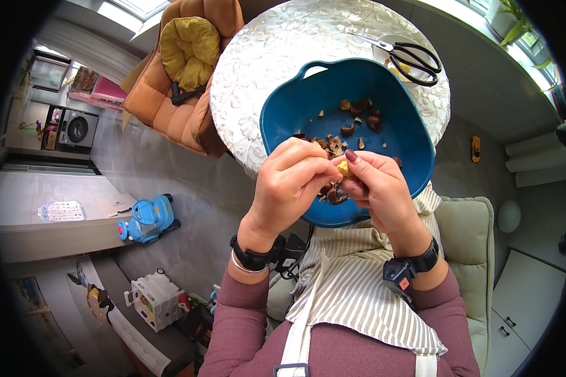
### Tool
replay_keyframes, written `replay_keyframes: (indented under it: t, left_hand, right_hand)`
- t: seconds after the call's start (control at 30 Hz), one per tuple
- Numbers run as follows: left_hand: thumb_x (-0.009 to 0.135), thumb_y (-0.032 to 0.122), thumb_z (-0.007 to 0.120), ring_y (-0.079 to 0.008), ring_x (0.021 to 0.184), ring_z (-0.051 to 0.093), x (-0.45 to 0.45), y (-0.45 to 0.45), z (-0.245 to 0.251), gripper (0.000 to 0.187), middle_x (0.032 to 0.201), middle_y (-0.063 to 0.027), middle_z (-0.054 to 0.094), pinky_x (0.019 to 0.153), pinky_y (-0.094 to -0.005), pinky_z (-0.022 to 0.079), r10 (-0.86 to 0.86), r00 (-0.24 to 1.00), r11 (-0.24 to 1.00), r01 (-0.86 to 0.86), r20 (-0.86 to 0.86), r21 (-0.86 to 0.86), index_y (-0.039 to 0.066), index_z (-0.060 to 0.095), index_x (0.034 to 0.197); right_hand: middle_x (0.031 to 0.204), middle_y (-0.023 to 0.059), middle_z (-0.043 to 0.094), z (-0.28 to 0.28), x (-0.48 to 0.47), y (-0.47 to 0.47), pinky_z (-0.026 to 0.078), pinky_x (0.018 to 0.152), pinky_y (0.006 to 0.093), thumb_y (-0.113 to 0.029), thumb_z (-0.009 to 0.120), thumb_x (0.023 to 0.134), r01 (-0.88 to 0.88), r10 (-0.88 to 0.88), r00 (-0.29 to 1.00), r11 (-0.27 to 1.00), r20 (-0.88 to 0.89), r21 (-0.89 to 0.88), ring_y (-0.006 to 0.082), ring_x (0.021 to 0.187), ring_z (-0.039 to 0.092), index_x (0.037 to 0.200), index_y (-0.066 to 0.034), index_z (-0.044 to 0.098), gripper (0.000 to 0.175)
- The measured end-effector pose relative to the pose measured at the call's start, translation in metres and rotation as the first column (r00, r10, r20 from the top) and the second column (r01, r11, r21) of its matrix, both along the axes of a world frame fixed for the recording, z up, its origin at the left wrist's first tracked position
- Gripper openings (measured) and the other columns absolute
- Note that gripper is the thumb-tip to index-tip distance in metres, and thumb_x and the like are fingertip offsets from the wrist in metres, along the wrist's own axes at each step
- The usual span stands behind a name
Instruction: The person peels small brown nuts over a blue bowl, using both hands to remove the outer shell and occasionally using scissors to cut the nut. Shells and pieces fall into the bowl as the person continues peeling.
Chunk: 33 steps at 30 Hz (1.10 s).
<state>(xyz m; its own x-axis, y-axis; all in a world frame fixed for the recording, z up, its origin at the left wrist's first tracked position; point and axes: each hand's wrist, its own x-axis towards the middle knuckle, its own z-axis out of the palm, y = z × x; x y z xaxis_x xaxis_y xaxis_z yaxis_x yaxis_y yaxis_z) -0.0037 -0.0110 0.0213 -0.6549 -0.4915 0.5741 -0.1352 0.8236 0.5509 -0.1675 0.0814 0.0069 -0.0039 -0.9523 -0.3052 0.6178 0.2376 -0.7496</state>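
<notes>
Both hands meet above a blue plastic basin (396, 122) that rests partly on the table's edge. Between the fingertips of my right hand (377, 184) is a yellow peeled chestnut piece (343, 168). The fingers of my left hand (292, 176) are pinched together against its left side; whether they hold a bit of skin is hidden. Inside the basin lie brown chestnut shells (335, 146) in a heap, partly covered by my hands. Several whole-looking chestnuts (373, 122) sit toward the basin's far right.
Black-handled scissors (405, 56) lie across a small white bowl (382, 43) with yellow pieces, on the round table (245, 89) with its embossed white cover. An orange chair (170, 108) with a yellow cushion stands at the left. A blue ride-on toy (148, 217) is on the floor.
</notes>
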Motion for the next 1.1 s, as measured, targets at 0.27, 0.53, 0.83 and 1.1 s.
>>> replay_keyframes:
  t: [0.27,0.53,0.83,1.1]
  left_hand:
    - [0.076,-0.001,0.079,-0.0250,0.082,0.064,-0.0056,0.0063,-0.0049,0.015,0.089,-0.0068,0.067,0.072,-0.0349,0.052,0.051,0.995,0.998,-0.047,-0.084,0.049,0.004,0.072,0.088]
    - [0.070,-0.003,0.077,-0.0224,0.082,0.066,-0.0055,0.0032,-0.0074,0.021,0.088,-0.0027,0.070,0.075,-0.0347,0.052,0.016,0.999,0.991,-0.020,-0.027,-0.132,0.007,0.075,0.088]
    - [0.072,-0.001,0.079,-0.0245,0.084,0.066,-0.0055,0.0033,-0.0075,0.018,0.089,-0.0045,0.068,0.075,-0.0360,0.052,0.023,1.000,0.993,-0.022,0.010,-0.116,0.005,0.071,0.086]
    - [0.078,0.001,0.080,-0.0271,0.084,0.066,-0.0034,0.0052,-0.0099,0.018,0.093,-0.0069,0.068,0.075,-0.0371,0.051,0.103,0.994,0.990,-0.105,-0.024,-0.095,0.007,0.068,0.090]
  right_hand:
    - [0.065,-0.0065,0.047,-0.0004,0.0005,-0.0014,0.021,0.047,0.0199,-0.028,0.050,0.110,0.056,-0.057,0.998,0.997,0.031,0.047,0.0007,0.053,0.031,0.096,-0.0095,0.061,0.026]
    - [0.068,-0.0051,0.051,-0.0022,0.0017,-0.0015,0.027,0.049,0.0188,-0.024,0.054,0.109,0.073,-0.073,0.997,0.997,0.005,0.017,0.0008,0.055,0.037,0.093,-0.0092,0.059,0.023]
    - [0.070,-0.0038,0.053,-0.0026,0.0052,-0.0022,0.031,0.052,0.0183,-0.022,0.056,0.108,0.110,-0.110,0.994,0.994,-0.008,-0.028,0.0010,0.059,0.040,0.091,-0.0078,0.058,0.022]
    - [0.062,-0.0061,0.048,-0.0030,0.0006,-0.0038,0.023,0.042,0.0176,-0.029,0.060,0.106,0.161,-0.166,0.985,0.982,0.048,0.094,-0.0005,0.049,0.034,0.086,-0.0116,0.057,0.027]
